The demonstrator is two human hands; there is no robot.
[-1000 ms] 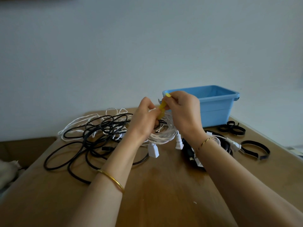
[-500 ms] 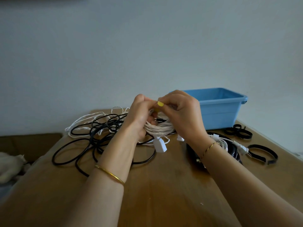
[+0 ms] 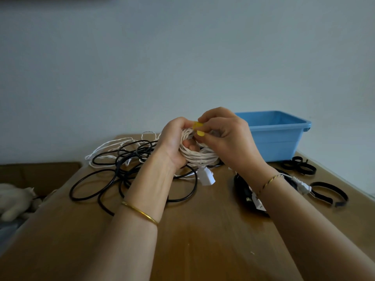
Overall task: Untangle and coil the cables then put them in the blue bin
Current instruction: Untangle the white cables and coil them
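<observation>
A white cable coil (image 3: 199, 157) is gripped above the desk (image 3: 213, 240) by the left hand (image 3: 174, 142), while a yellow tie (image 3: 197, 125) is pinched by the right hand (image 3: 227, 138). The blue bin (image 3: 278, 134) is partly blocked behind that hand. Tangled black cables (image 3: 121, 169) are left sprawled nearby, black straps (image 3: 300, 167) further right.

Both hands (image 3: 203, 142) gripping white cable coil (image 3: 199, 156), blue bin (image 3: 278, 138) behind

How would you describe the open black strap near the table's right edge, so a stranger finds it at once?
Start at the blue bin and come toward the camera along the table's right edge. The open black strap lies flat there as a C, unlike the closed black loops beside the bin.
</observation>
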